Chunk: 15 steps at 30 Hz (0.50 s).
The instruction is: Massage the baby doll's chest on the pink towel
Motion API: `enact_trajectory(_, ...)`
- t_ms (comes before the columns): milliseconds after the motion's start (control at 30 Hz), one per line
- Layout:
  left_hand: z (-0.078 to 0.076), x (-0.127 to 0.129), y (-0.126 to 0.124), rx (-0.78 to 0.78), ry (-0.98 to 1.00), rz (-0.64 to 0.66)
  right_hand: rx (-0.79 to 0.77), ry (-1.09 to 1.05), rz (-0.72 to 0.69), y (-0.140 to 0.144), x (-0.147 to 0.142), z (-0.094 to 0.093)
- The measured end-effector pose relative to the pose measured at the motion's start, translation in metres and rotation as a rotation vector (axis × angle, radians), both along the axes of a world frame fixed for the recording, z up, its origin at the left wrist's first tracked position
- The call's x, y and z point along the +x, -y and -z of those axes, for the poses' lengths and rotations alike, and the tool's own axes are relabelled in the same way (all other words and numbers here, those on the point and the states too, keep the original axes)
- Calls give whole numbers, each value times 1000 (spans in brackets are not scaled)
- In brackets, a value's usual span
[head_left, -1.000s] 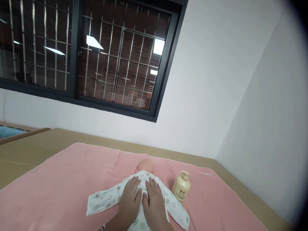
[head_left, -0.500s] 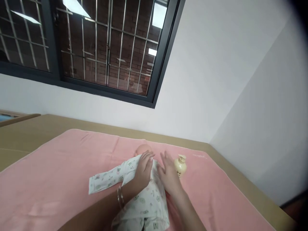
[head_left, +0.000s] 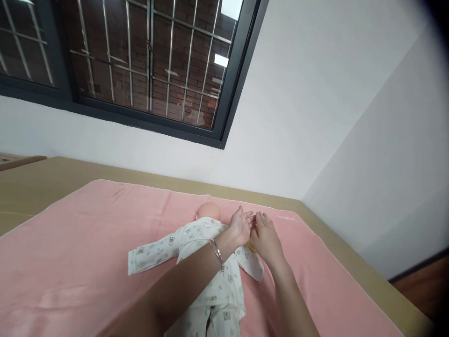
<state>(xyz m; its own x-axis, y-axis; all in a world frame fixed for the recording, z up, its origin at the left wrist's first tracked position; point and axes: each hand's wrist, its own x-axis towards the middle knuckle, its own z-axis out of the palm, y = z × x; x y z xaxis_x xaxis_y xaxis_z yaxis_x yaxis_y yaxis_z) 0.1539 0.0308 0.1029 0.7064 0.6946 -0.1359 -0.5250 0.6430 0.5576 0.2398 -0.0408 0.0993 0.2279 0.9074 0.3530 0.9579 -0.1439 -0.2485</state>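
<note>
Two hands meet over a cream bottle (head_left: 251,244), which stands on the pink towel (head_left: 87,243) just beside the doll's (head_left: 210,262) outstretched sleeve; only a sliver of it shows between the palms

Step in hand, as I read it: closing in on the bottle from both sides, nothing lifted

Left hand (head_left: 240,227) reaches across the doll's chest, forearm lying diagonally over the patterned romper, bracelet (head_left: 218,255) on the wrist, palm turned right, fingers stretched out and together. Right hand (head_left: 266,236) comes in from the lower right, palm facing left, fingers straight too, tips near the left hand's tips. Neither hand is curled into a grasp; both are unclenched. Whether either palm presses on the bottle I cannot tell, since the hands hide it

Doll lies face down, head (head_left: 209,211) toward the wall, arms spread, well inside the towel on the tan table (head_left: 52,178)

Judgement: a firm hold would call for fingers wrapping round the bottle's body, and the left forearm staying light on the doll so that it does not shift

Barred window (head_left: 140,70) above
</note>
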Motion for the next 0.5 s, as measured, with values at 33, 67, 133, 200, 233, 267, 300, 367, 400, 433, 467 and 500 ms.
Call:
enact_trajectory(33, 1, -3, 3, -8, -6, 7, -1, 41, 9, -1, -2, 1)
enact_trajectory(67, 2, -8, 6, -21, -19, 16, -3, 76, 18, -1, -3, 2)
enact_trajectory(133, 2, -22, 14, -55, -58, 54, -14, 132, 39, -2, -4, 4)
enact_trajectory(200, 1, -39, 22, -96, -128, 115, -24, 177, 71, -3, -4, 7)
enact_trajectory(233, 1, -48, 25, -114, -170, 140, -27, 194, 94, -3, -4, 8)
enact_trajectory(267, 1, -56, 28, -131, -211, 156, -28, 207, 118, -2, -6, 9)
enact_trajectory(300, 1, -64, 31, -145, -243, 164, -23, 216, 135, -1, -9, 9)
enact_trajectory(367, 1, -77, 36, -177, -274, 154, 1, 223, 133, 5, -20, 6)
enact_trajectory(400, 1, -82, 38, -200, -274, 142, 19, 218, 108, 9, -29, 4)
enact_trajectory(433, -1, -86, 41, -218, -263, 135, 35, 205, 65, 14, -38, 1)
enact_trajectory(467, -3, -89, 44, -221, -240, 133, 44, 183, 2, 20, -49, -1)
enact_trajectory(500, -6, -92, 46, -210, -211, 136, 43, 150, -76, 25, -59, -3)
